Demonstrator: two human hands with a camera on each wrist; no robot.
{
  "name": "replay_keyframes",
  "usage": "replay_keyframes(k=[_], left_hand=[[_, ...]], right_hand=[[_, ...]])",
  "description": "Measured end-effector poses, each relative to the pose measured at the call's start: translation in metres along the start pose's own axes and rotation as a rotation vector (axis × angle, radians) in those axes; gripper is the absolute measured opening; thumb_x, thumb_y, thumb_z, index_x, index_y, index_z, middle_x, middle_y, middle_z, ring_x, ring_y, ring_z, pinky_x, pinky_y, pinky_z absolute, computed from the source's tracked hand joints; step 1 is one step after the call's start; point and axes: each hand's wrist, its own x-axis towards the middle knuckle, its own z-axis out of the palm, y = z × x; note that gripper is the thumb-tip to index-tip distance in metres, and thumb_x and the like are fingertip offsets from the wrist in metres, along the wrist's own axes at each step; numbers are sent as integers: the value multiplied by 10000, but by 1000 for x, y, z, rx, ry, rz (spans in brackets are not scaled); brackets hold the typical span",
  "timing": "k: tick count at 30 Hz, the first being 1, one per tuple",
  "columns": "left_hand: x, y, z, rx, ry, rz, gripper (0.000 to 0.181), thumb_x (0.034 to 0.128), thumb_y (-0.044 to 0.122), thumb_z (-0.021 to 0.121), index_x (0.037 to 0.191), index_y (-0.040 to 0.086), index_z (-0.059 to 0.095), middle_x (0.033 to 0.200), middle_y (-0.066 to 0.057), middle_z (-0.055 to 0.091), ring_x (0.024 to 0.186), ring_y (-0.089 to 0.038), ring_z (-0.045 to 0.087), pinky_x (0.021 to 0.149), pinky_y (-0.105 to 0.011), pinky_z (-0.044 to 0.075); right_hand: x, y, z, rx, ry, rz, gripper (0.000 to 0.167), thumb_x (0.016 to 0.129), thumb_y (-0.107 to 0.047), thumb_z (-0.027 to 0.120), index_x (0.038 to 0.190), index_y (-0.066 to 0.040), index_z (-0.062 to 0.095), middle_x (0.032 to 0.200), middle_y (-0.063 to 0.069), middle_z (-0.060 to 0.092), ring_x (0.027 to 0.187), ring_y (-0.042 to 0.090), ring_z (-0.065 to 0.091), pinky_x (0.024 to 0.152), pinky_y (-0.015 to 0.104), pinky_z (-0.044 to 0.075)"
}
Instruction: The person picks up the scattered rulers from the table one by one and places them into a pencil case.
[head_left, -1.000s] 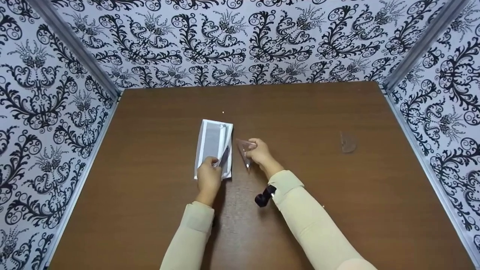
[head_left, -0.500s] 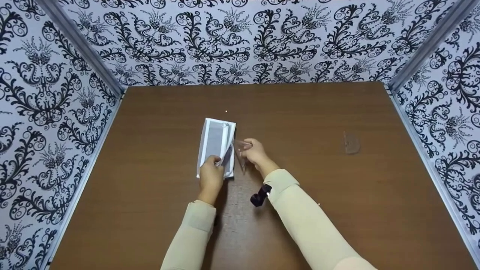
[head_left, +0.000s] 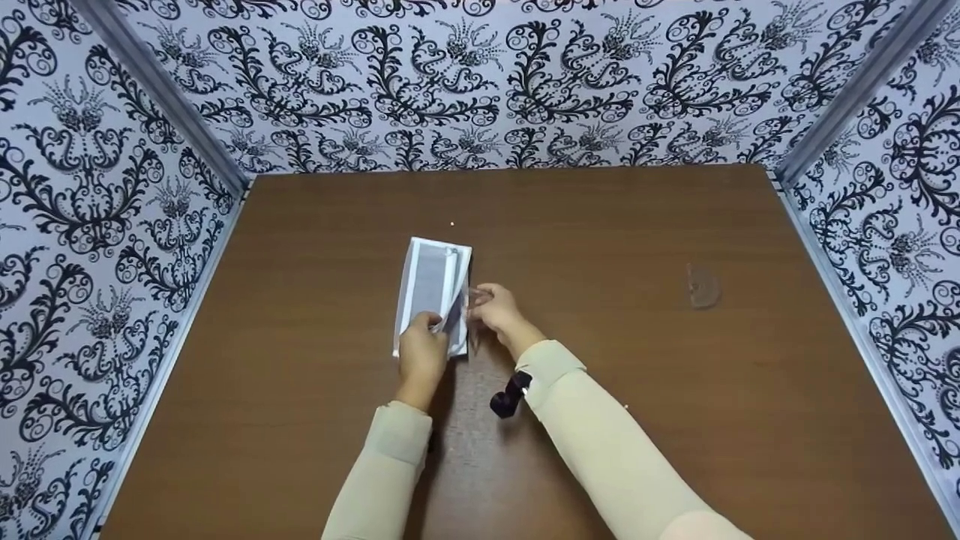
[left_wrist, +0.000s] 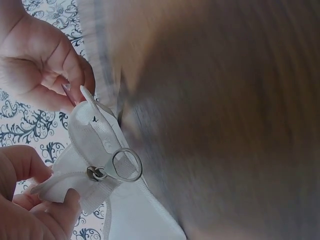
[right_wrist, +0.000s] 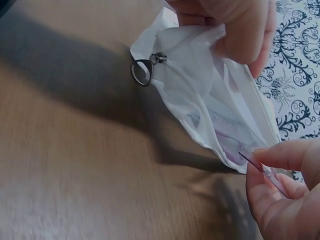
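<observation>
- Clamped in a pinch by the right hand (head_left: 496, 310) was a set square (right_wrist: 274, 180), just beside the open mouth of the pouch (head_left: 430, 275); contact could not be told.
- Left hand (head_left: 423, 349): pinched the pouch's raised edge; the pouch lay on the table (head_left: 660, 367).
- Ring (left_wrist: 128, 165): was attached to the zip slider (left_wrist: 93, 173).
- Protractor (head_left: 703, 288): lay well apart, toward the right.

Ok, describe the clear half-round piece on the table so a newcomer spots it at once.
Start at the brown table and look across its right half, to the right of the right hand. A see-through half-disc lies there, its straight edge facing left. Unlike the white-edged pouch and the clear piece in the right hand, it lies apart, held by nobody.
</observation>
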Motion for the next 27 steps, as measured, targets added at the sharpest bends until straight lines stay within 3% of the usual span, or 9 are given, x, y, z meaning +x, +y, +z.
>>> replay_keyframes(k=[3, 6, 13, 16, 19, 21, 23, 25, 27], left_hand=[[0, 0, -1, -2, -4, -5, 233, 755, -50, 578, 969, -22, 666, 872, -174, 698, 729, -314, 632, 678, -446, 513], [1, 0, -2, 6, -14, -5, 242, 763, -53, 580, 986, -16, 666, 906, -169, 703, 713, -293, 622, 673, -429, 515], [1, 0, -1, 13, 3, -13, 239, 750, -52, 591, 972, -10, 672, 928, -170, 710, 802, -331, 660, 697, -446, 519], [0, 0, -1, 8, -1, -22, 239, 746, -52, 590, 967, -10, 673, 907, -171, 707, 795, -338, 654, 699, -452, 516], [1, 1, -2, 5, -8, -27, 245, 748, -51, 588, 974, -11, 674, 892, -172, 705, 772, -330, 646, 688, -448, 513], [1, 1, -2, 10, -9, -26, 245, 746, -50, 587, 971, -12, 674, 891, -174, 705, 774, -334, 650, 688, -450, 515], [2, 1, -1, 12, -11, -31, 242, 747, -48, 588, 970, -11, 674, 890, -174, 706, 780, -338, 652, 693, -452, 515], [2, 0, -1, 13, -13, -34, 241, 746, -47, 587, 968, -10, 674, 885, -174, 705, 781, -340, 653, 695, -454, 515], [2, 0, -2, 12, -14, -39, 241, 749, -46, 587, 971, -9, 674, 876, -172, 703, 768, -338, 647, 691, -455, 514]], right_hand=[[62, 69, 9, 33, -28, -3, 672, 573, 162, 707, 1203, -26, 566, 876, 64, 618, 797, 164, 600, 616, 296, 538], [76, 83, 16, 14, -26, 19, 667, 599, 179, 677, 1218, -37, 554, 924, 92, 619, 831, 190, 604, 623, 317, 544], [-8, -5, 18, -25, -32, 32, 604, 671, 186, 651, 1235, -10, 563, 966, 131, 597, 885, 217, 582, 717, 322, 531], [0, -1, 21, -7, -36, 44, 620, 659, 173, 684, 1238, -14, 564, 976, 132, 615, 908, 217, 592, 757, 324, 530], [33, 32, 27, 13, -22, 66, 675, 630, 180, 702, 1254, -32, 557, 999, 125, 623, 927, 217, 595, 759, 329, 535], [76, 79, 31, 24, -7, 49, 719, 572, 165, 731, 1234, -65, 568, 977, 99, 634, 900, 199, 602, 715, 309, 539], [140, 146, 36, 39, 11, 56, 800, 492, 139, 781, 1210, -155, 587, 965, 64, 640, 888, 197, 611, 694, 327, 548], [132, 136, 38, 34, 33, 74, 812, 495, 141, 769, 1226, -159, 580, 954, 39, 641, 876, 180, 612, 693, 315, 549], [94, 96, 37, 34, 41, 78, 808, 526, 166, 740, 1254, -139, 567, 976, 60, 641, 887, 196, 614, 707, 321, 551]])
